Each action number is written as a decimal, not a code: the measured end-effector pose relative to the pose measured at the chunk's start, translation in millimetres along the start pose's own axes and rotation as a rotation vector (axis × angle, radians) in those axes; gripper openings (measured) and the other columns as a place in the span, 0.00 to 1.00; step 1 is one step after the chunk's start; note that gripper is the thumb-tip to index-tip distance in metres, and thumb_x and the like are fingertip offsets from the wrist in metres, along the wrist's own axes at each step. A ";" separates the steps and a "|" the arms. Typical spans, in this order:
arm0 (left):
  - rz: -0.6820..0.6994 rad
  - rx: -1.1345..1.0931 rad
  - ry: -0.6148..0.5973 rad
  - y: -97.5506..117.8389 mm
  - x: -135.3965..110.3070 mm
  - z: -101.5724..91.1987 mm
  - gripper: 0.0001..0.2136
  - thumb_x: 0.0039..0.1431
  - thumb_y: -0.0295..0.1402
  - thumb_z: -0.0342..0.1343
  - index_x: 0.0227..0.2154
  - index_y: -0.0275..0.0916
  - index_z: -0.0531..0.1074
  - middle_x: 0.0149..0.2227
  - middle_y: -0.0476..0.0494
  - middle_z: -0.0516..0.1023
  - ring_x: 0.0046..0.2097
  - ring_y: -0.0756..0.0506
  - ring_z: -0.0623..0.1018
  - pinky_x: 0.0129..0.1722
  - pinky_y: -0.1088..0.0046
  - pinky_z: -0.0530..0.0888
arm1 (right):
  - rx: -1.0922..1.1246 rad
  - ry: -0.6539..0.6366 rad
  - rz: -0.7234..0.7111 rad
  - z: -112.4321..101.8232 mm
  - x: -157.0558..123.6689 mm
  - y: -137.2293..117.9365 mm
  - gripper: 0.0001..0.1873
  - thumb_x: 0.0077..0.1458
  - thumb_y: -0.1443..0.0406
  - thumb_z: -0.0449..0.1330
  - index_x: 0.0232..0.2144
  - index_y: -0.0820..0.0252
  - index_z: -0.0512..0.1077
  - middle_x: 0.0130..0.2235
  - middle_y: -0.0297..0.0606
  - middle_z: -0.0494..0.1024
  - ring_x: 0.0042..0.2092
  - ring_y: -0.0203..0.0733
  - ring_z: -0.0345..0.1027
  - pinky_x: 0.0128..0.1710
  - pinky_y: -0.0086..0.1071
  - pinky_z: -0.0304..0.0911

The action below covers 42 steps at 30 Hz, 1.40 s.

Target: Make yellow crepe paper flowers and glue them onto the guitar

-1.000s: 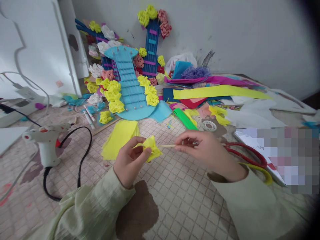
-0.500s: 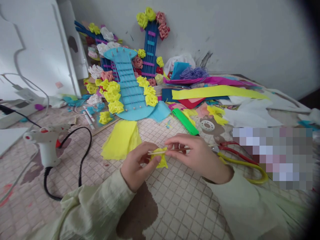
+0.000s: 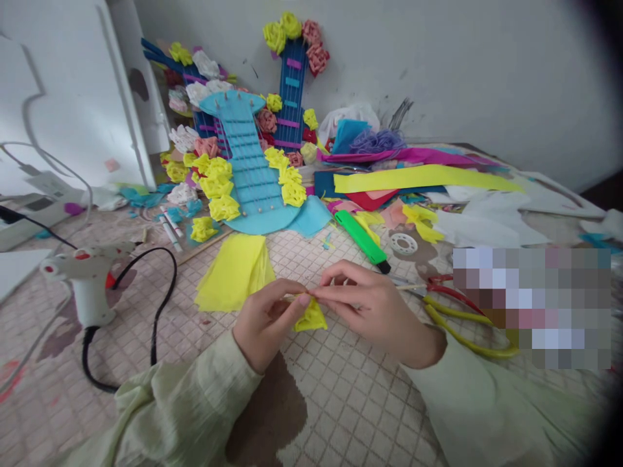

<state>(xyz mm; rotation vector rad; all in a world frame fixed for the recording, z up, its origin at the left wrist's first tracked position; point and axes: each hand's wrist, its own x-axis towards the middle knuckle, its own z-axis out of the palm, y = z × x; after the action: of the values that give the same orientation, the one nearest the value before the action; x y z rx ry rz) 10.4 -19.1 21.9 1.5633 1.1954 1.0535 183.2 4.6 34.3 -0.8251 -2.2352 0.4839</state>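
My left hand (image 3: 272, 318) pinches a small crumpled piece of yellow crepe paper (image 3: 311, 318) between thumb and fingers. Close against it, my right hand (image 3: 377, 308) is closed, its fingertips meeting the left ones at the paper's upper edge. A thin wooden stick (image 3: 415, 286) sticks out behind the right hand toward the scissors; its middle is hidden by that hand. Left of the hands lies a stack of yellow crepe paper sheets (image 3: 233, 272). Beyond stands a light blue guitar-shaped cutout (image 3: 248, 162) with strings and yellow paper flowers (image 3: 217, 188) along its sides.
A hot glue gun (image 3: 90, 285) with a black cable stands at left. A green utility knife (image 3: 363, 240), a white ring (image 3: 403, 244) and scissors with red and yellow handles (image 3: 438, 321) lie at right. Behind are a dark blue decorated guitar (image 3: 292, 91) and a yellow strip (image 3: 423, 178).
The stick has slid right, from across the yellow paper to behind my right hand. My fingertips have come together at the paper's upper edge.
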 end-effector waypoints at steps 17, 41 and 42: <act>0.070 0.053 -0.034 -0.3 -1.0 -1.9 0.08 0.55 0.33 0.49 0.30 0.36 0.69 0.31 0.44 0.72 0.33 0.49 0.72 0.30 0.75 0.72 | -0.002 -0.005 -0.009 0.4 -0.4 -3.0 0.11 0.54 0.72 0.51 0.34 0.58 0.73 0.35 0.38 0.71 0.35 0.35 0.64 0.33 0.30 0.63; 0.206 0.257 -0.062 -3.5 -1.4 -1.4 0.05 0.55 0.28 0.47 0.32 0.36 0.68 0.34 0.43 0.72 0.36 0.49 0.73 0.30 0.76 0.73 | -0.002 -0.003 0.121 2.5 -0.3 -8.8 0.07 0.54 0.68 0.53 0.29 0.60 0.72 0.32 0.36 0.71 0.35 0.36 0.65 0.35 0.31 0.62; 0.209 0.259 -0.062 -3.1 -1.3 -1.1 0.05 0.56 0.28 0.47 0.32 0.36 0.68 0.33 0.43 0.71 0.35 0.49 0.72 0.30 0.76 0.73 | -0.013 -0.004 0.121 3.0 -0.3 -9.2 0.07 0.54 0.67 0.53 0.29 0.61 0.72 0.32 0.37 0.71 0.35 0.36 0.65 0.35 0.31 0.62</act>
<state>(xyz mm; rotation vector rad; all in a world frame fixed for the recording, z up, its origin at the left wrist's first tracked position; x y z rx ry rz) 8.4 -19.8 19.0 1.9423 1.1814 1.0030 177.3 -2.6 37.1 -0.9708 -2.2029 0.5287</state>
